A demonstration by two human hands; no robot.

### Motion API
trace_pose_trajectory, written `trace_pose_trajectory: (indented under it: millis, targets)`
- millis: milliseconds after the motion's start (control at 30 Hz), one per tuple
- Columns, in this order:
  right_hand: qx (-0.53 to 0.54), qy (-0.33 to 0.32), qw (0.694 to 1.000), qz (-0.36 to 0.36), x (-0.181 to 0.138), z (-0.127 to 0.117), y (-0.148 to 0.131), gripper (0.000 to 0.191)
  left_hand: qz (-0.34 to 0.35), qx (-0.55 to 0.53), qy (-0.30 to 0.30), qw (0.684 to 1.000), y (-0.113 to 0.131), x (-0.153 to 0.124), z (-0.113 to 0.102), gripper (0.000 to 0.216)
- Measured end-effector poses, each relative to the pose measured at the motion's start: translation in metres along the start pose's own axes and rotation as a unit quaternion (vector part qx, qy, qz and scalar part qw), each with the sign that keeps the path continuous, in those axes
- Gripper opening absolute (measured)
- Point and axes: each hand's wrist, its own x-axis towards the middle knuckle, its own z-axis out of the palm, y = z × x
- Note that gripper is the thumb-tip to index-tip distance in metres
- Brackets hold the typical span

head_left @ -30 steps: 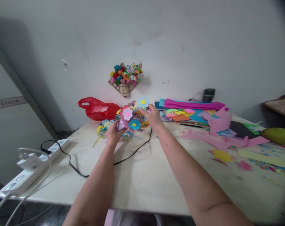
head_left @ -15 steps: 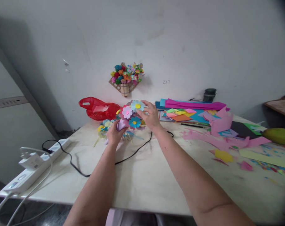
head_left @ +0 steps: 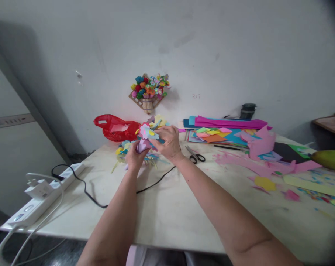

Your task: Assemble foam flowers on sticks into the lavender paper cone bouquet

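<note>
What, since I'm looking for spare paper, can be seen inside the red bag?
In the red bag, a pale pink piece, perhaps paper, partly shows. The bag's red plastic covers the rest, so anything else inside cannot be seen.

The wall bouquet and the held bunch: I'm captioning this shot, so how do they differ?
The wall bouquet sits in a slatted holder; the left hand grips the held bunch. The right hand partly hides the held bunch; the wall bouquet is unobstructed. The held bunch's blooms look larger in the picture than the wall bouquet's. Both are multicoloured.
</note>
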Motion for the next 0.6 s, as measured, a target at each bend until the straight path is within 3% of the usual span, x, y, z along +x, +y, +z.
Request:
trace_pose_trajectory:
  millis: [133, 300, 500, 600]
  targets:
    - [-0.003, 0.011, 1.0, -0.024, -0.002, -0.006, -0.001, 0.028, -0.005, -0.041, 0.021, 0.999, -0.003, 0.003, 0.001, 0.054]
    - [0.018, 0.097, 0.995, 0.02, -0.003, -0.012, 0.004, 0.037, -0.047, -0.158, 0.031, 0.986, -0.001, 0.016, -0.004, 0.058]
    - [0.083, 0.201, 0.971, 0.102, -0.007, -0.005, 0.025, 0.039, -0.128, -0.317, -0.05, 0.938, 0.021, 0.018, -0.018, 0.052]
    - [0.121, 0.195, 0.963, 0.143, -0.009, 0.001, 0.033, 0.043, -0.152, -0.348, -0.098, 0.92, 0.025, 0.015, -0.018, 0.047]
